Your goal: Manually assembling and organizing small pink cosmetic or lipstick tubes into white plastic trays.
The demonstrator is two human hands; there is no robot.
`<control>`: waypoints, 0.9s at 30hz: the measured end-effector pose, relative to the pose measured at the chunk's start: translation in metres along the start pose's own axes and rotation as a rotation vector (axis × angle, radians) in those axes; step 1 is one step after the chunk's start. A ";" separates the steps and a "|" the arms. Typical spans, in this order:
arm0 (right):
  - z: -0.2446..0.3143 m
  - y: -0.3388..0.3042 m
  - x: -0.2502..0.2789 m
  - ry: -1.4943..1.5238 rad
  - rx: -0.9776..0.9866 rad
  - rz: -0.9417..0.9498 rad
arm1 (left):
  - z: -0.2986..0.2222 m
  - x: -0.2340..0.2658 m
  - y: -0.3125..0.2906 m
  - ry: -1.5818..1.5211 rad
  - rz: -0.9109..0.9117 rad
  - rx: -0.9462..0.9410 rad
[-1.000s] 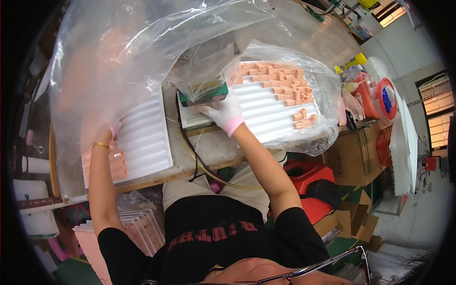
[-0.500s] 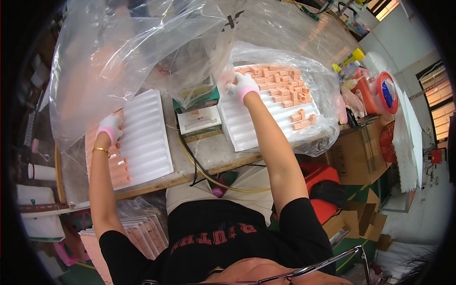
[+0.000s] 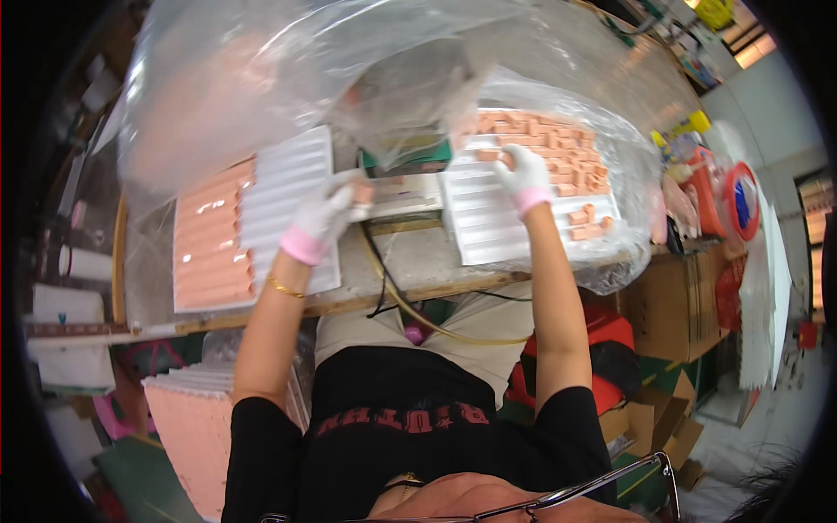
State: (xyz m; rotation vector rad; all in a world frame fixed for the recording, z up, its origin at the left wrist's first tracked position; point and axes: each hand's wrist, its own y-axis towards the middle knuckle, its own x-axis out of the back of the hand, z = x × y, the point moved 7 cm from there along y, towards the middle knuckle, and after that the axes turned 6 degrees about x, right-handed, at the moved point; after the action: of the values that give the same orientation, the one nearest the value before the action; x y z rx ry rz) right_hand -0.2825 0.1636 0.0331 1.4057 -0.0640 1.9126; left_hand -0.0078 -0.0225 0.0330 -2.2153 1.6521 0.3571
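My left hand (image 3: 330,209), white-gloved with a pink cuff and somewhat blurred, pinches a small peach-coloured plastic piece (image 3: 362,192) over the gap between two white ridged trays. Rows of joined-up peach pieces (image 3: 209,235) cover the left part of the left tray (image 3: 283,187); its right part is bare. My right hand (image 3: 525,177), gloved alike, has its fingers closed on another small peach piece (image 3: 504,159) above the right tray (image 3: 488,235). Loose peach pieces (image 3: 567,148), some T-shaped, lie on that tray's far and right parts.
Clear plastic sheeting (image 3: 261,61) hangs over the far side of the bench. Between the trays stands a green and white device (image 3: 405,192), with a black cable and a yellowish hose (image 3: 388,279) in front. A red basket (image 3: 741,200) and cardboard boxes (image 3: 667,305) are at right.
My left hand has left the left tray and moved right, now with a peach piece. My right hand is drawn back from the right tray's far left edge, holding a piece. The view has shifted.
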 end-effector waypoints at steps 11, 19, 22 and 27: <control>0.126 -0.070 -0.014 1.671 -0.300 -0.121 | 0.040 -0.062 -0.004 0.029 -0.277 0.024; 0.142 -0.090 -0.031 1.643 -0.281 -0.027 | 0.012 -0.089 -0.017 0.939 -0.314 -0.174; 0.143 -0.090 -0.028 1.597 -0.221 -0.015 | 0.004 -0.093 -0.020 0.991 -0.342 -0.294; 0.132 -0.095 -0.032 1.640 -0.200 0.033 | 0.007 -0.089 -0.022 0.798 -0.221 -0.348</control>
State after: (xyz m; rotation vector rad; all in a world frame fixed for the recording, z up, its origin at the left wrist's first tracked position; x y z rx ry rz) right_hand -0.1174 0.1558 0.0227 -0.5464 0.4796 2.4042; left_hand -0.0118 0.0630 0.0654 -3.0214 1.7474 -0.3888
